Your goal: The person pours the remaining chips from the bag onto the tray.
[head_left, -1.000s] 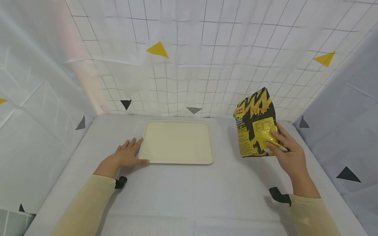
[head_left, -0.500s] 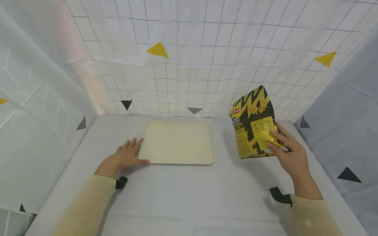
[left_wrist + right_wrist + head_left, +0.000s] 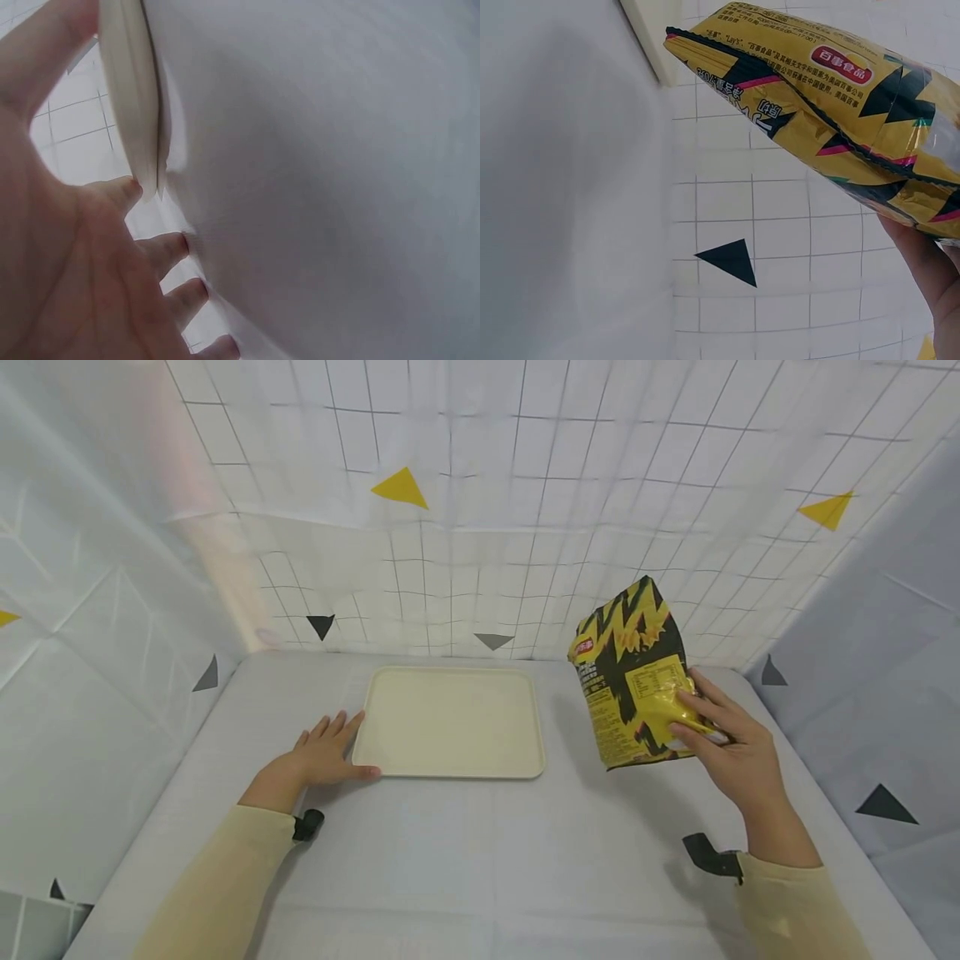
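Note:
A cream rectangular tray (image 3: 450, 722) lies flat on the white-covered table. My left hand (image 3: 318, 756) rests at its left side, fingers spread, with the thumb and a fingertip at the tray's edge; the left wrist view shows the fingertips (image 3: 129, 191) against the tray's side and on the cloth. Right of the tray, my right hand (image 3: 738, 752) grips a yellow and black chip bag (image 3: 637, 681) by its right side, holding it tilted above the table. Its shadow falls on the cloth below. In the right wrist view the bag (image 3: 810, 97) hides most of the hand.
The table (image 3: 480, 860) is covered in plain white cloth. White sheeting with a grid pattern and scattered triangles (image 3: 401, 487) hangs behind it, and more sheeting rises at both sides. A black wrist camera mount (image 3: 711, 857) sits on the right sleeve.
The chip bag has shifted left toward the tray and tilted a little more leftward in my right hand. My left hand and the tray stay where they were.

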Action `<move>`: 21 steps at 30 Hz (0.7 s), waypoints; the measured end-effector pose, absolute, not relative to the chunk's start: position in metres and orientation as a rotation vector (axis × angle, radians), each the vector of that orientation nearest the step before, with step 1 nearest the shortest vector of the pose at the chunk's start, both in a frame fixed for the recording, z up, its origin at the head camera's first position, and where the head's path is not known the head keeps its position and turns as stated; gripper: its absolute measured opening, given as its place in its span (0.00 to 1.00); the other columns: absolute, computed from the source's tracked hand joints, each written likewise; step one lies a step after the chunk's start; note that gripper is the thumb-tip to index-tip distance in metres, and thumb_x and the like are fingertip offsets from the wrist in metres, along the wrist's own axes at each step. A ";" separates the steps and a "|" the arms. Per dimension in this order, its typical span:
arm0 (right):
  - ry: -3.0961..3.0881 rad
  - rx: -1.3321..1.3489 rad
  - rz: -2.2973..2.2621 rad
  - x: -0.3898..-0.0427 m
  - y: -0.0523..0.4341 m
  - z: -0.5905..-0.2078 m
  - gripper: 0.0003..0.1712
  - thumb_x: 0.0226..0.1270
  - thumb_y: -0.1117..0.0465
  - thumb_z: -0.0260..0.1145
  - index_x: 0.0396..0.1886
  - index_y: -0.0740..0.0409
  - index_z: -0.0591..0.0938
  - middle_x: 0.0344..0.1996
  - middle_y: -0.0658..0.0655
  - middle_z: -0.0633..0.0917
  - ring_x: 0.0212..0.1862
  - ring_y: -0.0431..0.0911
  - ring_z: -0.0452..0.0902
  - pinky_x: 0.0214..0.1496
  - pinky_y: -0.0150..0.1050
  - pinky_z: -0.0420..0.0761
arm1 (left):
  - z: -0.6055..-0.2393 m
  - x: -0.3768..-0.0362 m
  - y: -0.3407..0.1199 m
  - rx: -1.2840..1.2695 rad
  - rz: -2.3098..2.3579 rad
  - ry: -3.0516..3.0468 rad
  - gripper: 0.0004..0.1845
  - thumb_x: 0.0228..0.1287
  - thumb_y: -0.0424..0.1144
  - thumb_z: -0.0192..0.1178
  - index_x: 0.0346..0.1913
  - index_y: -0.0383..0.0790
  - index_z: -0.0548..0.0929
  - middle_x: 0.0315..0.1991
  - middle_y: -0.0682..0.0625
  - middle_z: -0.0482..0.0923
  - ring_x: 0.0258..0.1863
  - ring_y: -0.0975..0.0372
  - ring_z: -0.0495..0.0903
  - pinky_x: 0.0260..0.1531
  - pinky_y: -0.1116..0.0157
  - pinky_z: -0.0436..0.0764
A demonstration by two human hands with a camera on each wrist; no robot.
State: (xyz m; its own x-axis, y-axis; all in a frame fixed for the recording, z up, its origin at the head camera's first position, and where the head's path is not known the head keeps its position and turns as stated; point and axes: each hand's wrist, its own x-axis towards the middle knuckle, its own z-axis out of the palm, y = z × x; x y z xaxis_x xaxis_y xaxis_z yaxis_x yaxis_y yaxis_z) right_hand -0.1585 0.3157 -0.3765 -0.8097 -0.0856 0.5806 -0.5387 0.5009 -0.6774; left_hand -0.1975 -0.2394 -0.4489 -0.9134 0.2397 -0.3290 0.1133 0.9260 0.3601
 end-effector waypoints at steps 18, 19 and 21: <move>-2.272 0.689 1.241 -0.165 0.303 -0.366 0.34 0.45 0.90 0.70 0.56 0.72 0.82 0.71 0.60 0.71 0.63 0.34 0.74 0.44 0.25 0.80 | -0.450 -0.199 -0.240 0.262 0.484 2.705 0.66 0.53 0.77 0.60 0.81 0.38 0.42 0.78 0.28 0.36 0.76 0.32 0.34 0.68 0.31 0.39; -2.270 0.701 1.241 -0.165 0.303 -0.365 0.34 0.44 0.90 0.70 0.56 0.73 0.82 0.71 0.60 0.71 0.63 0.34 0.74 0.44 0.25 0.80 | -0.451 -0.199 -0.240 0.264 0.483 2.704 0.66 0.52 0.77 0.59 0.81 0.39 0.42 0.78 0.28 0.36 0.76 0.32 0.34 0.68 0.31 0.38; -2.269 0.725 1.234 -0.166 0.301 -0.364 0.34 0.43 0.90 0.70 0.55 0.73 0.82 0.71 0.61 0.71 0.63 0.34 0.74 0.44 0.25 0.80 | -0.454 -0.201 -0.241 0.270 0.486 2.706 0.67 0.52 0.77 0.59 0.81 0.38 0.42 0.78 0.28 0.35 0.76 0.32 0.33 0.68 0.30 0.37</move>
